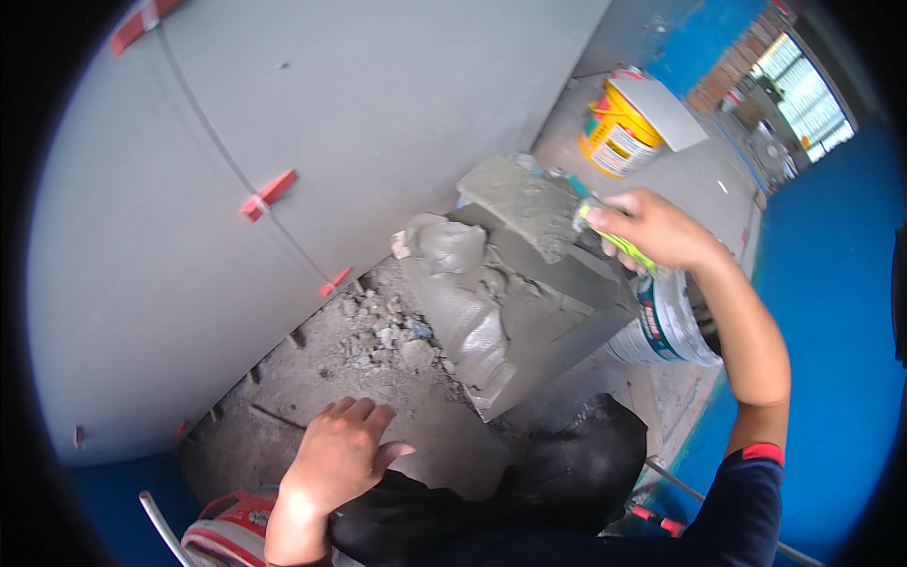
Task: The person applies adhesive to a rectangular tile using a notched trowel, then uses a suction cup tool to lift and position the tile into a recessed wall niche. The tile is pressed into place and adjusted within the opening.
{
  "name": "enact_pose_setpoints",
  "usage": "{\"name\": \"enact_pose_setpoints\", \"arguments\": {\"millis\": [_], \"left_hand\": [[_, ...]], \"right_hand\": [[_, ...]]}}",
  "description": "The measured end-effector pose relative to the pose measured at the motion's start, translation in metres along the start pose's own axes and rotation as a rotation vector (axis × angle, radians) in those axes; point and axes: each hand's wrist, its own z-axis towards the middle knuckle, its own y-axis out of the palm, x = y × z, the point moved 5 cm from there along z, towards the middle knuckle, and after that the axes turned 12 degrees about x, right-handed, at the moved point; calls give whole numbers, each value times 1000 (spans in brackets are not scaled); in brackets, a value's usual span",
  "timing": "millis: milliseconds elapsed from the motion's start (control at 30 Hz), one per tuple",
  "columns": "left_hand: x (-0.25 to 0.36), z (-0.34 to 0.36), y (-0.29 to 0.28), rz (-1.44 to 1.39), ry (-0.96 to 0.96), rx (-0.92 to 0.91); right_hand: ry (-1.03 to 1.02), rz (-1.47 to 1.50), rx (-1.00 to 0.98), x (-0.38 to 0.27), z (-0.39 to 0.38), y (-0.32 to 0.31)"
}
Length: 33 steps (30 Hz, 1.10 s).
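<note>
My right hand (657, 230) is wrapped round the yellow-green handle of a trowel (515, 203). Wet grey mortar coats the trowel's wide blade, which is held over the upper part of a slab (553, 352). A thick, uneven layer of mortar (463, 307) lies on that slab, with a smooth lump near its upper left corner. Lower left, my left hand (342, 449) hovers above the floor with nothing in it, fingers loosely bent and thumb apart. The slab's underside and what supports it are hidden.
Large grey wall tiles (312, 123) with red levelling wedges (268, 196) stand at left. Rubble (387, 331) lies along their foot. A white bucket (661, 321) stands beyond the slab, a yellow bucket (619, 132) farther off. A red-and-white bag (231, 524) sits lower left; a blue wall (831, 331) rises at right.
</note>
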Motion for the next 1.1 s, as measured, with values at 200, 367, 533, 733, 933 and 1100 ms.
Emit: {"name": "enact_pose_setpoints", "arguments": {"millis": [200,367,533,733,933,1100], "left_hand": [[3,-14,-5,-4,17,21],[1,-24,-7,-9,40,30],[-2,-40,-17,-16,21,37],[-6,-44,-14,-31,109,78],[-6,-36,-7,-56,169,80],[0,-34,-6,-37,155,59]], "right_hand": [[-65,-347,-318,-92,85,78],[-119,-580,-185,-75,119,110],[-83,-800,21,-62,117,95],[-14,-873,310,-24,107,20],[75,-244,-46,-60,51,-6],[60,-192,-313,-94,60,64]]}}
